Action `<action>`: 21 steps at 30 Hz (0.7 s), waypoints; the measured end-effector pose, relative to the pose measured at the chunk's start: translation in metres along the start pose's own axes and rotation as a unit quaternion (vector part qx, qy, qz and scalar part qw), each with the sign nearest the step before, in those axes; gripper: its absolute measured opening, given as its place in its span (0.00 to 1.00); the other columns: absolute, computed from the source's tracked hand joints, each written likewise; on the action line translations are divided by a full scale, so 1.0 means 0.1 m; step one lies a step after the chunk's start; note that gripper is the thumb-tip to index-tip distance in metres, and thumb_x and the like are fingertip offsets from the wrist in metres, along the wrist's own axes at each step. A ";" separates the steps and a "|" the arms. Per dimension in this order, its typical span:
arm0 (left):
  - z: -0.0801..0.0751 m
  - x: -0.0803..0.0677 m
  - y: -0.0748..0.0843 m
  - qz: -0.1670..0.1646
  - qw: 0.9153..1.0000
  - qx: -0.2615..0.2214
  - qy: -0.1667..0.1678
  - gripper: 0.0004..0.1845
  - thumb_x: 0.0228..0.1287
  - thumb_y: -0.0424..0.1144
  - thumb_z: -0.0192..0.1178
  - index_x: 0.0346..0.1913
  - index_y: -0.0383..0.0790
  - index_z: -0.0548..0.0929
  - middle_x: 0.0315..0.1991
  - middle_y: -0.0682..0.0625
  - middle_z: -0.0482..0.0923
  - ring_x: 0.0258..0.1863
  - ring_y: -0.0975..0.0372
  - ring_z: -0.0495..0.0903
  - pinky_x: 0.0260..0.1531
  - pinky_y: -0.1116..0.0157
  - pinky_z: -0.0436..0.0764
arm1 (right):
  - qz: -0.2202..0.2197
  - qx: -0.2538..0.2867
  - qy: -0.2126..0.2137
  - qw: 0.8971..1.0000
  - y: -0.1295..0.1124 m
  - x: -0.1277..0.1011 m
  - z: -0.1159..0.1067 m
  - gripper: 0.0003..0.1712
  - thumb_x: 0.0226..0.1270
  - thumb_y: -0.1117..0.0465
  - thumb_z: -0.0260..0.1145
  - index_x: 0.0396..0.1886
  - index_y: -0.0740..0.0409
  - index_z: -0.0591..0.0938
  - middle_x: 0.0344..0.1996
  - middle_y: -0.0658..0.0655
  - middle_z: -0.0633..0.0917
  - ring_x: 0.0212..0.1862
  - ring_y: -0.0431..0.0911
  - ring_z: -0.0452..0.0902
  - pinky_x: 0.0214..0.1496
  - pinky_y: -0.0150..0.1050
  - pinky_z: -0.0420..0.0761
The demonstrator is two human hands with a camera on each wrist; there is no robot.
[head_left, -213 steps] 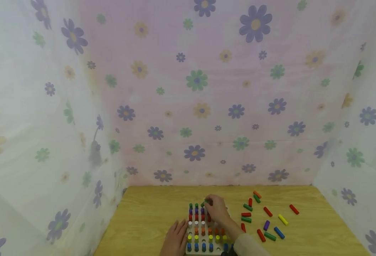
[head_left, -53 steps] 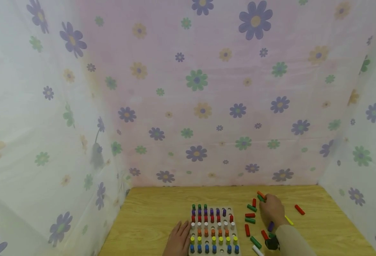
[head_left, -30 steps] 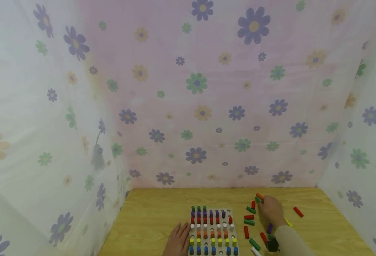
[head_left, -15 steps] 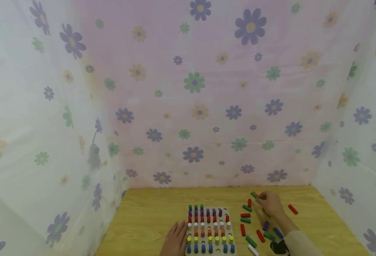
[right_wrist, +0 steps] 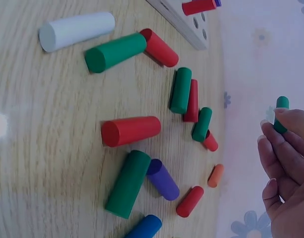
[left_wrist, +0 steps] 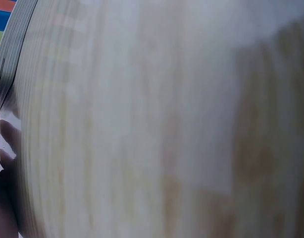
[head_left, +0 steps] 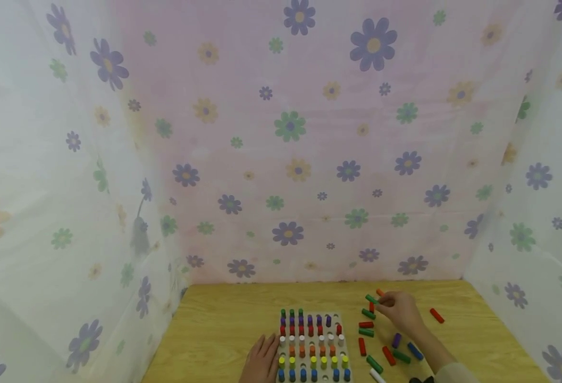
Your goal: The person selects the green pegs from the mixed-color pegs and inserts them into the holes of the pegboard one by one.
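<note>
My right hand (head_left: 399, 310) pinches a green peg (head_left: 371, 299) between thumb and fingers, above the far end of the loose pegs. In the right wrist view the same green peg (right_wrist: 282, 103) sticks up from the fingertips. My left hand (head_left: 260, 357) lies with fingers extended along the left edge of the pegboard (head_left: 323, 315). Coloured pegs stand in rows on the board: green at the back, then purple, red, white, orange, yellow and blue nearest. Three green pegs fill the left end of the back row, with open holes to their right.
Loose pegs lie right of the board: a white peg (head_left: 377, 375), a purple peg (head_left: 396, 340), a blue peg (head_left: 415, 351), an orange peg (head_left: 380, 292), several red and green ones. One red peg (head_left: 436, 315) lies farther right. Floral cloth walls enclose the wooden table (head_left: 228, 308).
My right hand has left the board, where a third green peg now stands. It has picked up another green peg beside the orange one and moved it slightly left. The left hand stays put.
</note>
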State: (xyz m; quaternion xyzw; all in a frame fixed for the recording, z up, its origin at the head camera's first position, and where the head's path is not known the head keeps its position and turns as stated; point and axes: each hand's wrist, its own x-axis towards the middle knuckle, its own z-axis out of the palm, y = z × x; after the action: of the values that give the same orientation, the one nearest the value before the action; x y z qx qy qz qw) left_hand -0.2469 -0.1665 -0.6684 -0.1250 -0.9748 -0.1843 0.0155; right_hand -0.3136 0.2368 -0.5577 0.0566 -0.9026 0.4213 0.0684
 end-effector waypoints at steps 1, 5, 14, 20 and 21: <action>0.00 0.00 0.00 -0.002 1.000 -0.001 -0.003 0.29 0.83 0.54 0.42 0.74 0.41 0.73 0.69 0.42 0.74 0.72 0.41 0.67 0.69 0.40 0.68 | 0.002 0.006 -0.003 1.000 -0.02 -0.01 0.01 0.07 0.62 0.65 0.76 0.37 0.63 0.89 0.33 0.54 0.89 0.36 0.47 0.85 0.35 0.42 0.88; -0.01 -0.01 0.01 -0.008 1.000 -0.006 -0.007 0.29 0.83 0.54 0.43 0.74 0.42 0.73 0.70 0.43 0.74 0.72 0.41 0.66 0.70 0.40 0.67 | -0.003 0.023 -0.005 1.000 -0.07 -0.04 0.08 0.08 0.62 0.64 0.76 0.39 0.63 0.89 0.34 0.54 0.90 0.35 0.47 0.86 0.35 0.39 0.88; 0.01 -0.03 -0.01 0.015 1.000 0.001 0.014 0.30 0.84 0.56 0.39 0.74 0.42 0.73 0.69 0.43 0.74 0.71 0.41 0.67 0.67 0.39 0.70 | -0.043 0.020 -0.025 0.999 -0.16 -0.10 0.22 0.08 0.65 0.60 0.75 0.39 0.59 0.88 0.32 0.52 0.89 0.33 0.42 0.83 0.32 0.32 0.83; 0.02 -0.04 -0.02 0.024 0.999 0.011 0.027 0.29 0.84 0.55 0.40 0.73 0.42 0.75 0.68 0.43 0.76 0.70 0.41 0.69 0.66 0.40 0.72 | -0.021 0.054 -0.018 0.998 -0.25 -0.15 0.32 0.06 0.67 0.64 0.73 0.42 0.60 0.87 0.35 0.52 0.88 0.35 0.43 0.84 0.35 0.32 0.85; 0.01 -0.04 -0.02 0.025 0.999 0.012 0.030 0.28 0.84 0.54 0.41 0.72 0.41 0.75 0.68 0.43 0.76 0.69 0.40 0.69 0.65 0.40 0.73 | -0.019 0.061 -0.017 0.998 -0.26 -0.15 0.35 0.06 0.68 0.65 0.72 0.42 0.61 0.87 0.35 0.53 0.88 0.35 0.44 0.84 0.34 0.32 0.85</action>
State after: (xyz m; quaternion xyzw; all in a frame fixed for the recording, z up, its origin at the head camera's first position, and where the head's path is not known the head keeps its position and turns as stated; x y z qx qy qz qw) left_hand -0.2437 -0.1687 -0.6705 -0.1440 -0.9726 -0.1754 0.0510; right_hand -0.2971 0.1941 -0.5623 0.0853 -0.8747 0.4736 0.0577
